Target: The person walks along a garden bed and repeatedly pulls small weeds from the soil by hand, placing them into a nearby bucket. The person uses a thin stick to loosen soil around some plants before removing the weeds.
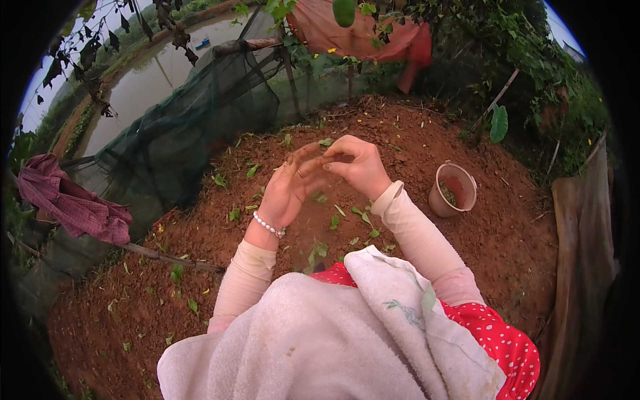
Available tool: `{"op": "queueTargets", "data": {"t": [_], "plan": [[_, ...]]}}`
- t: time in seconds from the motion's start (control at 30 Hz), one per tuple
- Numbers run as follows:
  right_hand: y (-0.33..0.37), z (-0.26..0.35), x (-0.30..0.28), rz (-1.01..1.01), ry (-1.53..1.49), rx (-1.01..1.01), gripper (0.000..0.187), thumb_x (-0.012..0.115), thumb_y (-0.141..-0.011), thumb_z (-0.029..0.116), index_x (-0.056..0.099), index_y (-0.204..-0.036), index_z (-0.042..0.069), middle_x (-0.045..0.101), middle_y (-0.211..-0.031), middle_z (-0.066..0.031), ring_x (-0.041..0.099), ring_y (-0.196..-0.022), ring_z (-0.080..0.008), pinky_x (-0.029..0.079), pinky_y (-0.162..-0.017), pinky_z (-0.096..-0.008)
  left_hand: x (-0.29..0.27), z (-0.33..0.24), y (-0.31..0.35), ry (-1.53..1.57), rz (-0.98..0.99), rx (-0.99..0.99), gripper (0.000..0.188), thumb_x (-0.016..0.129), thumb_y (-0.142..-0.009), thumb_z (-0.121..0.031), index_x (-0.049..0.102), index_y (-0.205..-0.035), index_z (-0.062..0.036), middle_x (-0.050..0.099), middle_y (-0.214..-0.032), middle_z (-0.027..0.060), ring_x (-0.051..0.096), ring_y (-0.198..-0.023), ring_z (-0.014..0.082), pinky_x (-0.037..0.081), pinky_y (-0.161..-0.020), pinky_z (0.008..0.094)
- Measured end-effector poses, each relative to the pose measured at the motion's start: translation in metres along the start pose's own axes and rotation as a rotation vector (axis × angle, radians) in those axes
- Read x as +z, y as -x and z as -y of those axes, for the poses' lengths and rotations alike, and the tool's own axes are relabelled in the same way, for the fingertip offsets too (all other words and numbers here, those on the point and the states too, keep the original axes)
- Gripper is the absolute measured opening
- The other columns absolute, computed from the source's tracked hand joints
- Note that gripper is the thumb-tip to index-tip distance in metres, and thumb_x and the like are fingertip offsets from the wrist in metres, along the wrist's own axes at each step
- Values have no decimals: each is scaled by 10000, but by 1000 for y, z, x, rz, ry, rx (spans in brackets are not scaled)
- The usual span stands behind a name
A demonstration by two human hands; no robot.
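My left hand (pixel 285 190) is raised above the soil, palm turned inward and fingers stretched out, with reddish soil smeared on them. A white bead bracelet (pixel 268 225) circles that wrist. My right hand (pixel 360 167) meets it at the fingertips, thumb and forefinger pinched together against the left fingers. Whatever lies in that pinch is too small or hidden to make out. Just beyond the fingers shows a small green leaf (pixel 326 142). Below both hands, young green seedlings (pixel 335 222) stand or lie scattered on the red-brown soil (pixel 413 260).
A pale bucket (pixel 453 189) with some greenery inside stands on the soil at the right. Dark green netting (pixel 193 113) and a checked cloth (pixel 73 200) hang on the left. Weathered sheeting (pixel 579 267) edges the right side. A red cloth (pixel 363 30) hangs at the back.
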State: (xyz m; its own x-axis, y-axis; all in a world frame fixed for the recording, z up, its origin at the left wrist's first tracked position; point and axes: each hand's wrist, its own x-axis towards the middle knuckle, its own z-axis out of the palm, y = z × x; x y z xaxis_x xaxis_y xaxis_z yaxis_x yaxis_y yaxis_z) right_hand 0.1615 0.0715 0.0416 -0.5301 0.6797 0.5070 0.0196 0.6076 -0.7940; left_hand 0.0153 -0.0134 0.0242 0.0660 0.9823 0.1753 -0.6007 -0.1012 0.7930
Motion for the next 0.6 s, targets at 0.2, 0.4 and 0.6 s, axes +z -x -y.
{"op": "queueTargets", "data": {"t": [0.2,0.4,0.6], "plan": [[-2,2,-5,-116,96,-181,105,588,-635,-26,604,-736,0,571,-722,-73,558,-659,-150,439,-578,-245,-1,-2,-1,146,6,-40,595,324,-869,-493,337,-1237,-24,459,-1179,170,466,-1061,264,378,-897,403],[-14,14,-6,-84,90,-88,152,570,-704,23,635,-840,39,610,-846,-94,589,-781,-191,469,-679,-273,-6,-1,-2,169,98,-72,572,286,-887,-480,363,-1223,-23,464,-1179,136,444,-1099,250,356,-916,403],[-22,21,10,250,436,-454,190,612,-682,76,628,-871,53,595,-840,-78,567,-808,-250,465,-705,-316,-12,4,-2,161,116,-89,577,258,-886,-498,418,-1182,-29,456,-1195,125,422,-1127,251,339,-935,409]]}}
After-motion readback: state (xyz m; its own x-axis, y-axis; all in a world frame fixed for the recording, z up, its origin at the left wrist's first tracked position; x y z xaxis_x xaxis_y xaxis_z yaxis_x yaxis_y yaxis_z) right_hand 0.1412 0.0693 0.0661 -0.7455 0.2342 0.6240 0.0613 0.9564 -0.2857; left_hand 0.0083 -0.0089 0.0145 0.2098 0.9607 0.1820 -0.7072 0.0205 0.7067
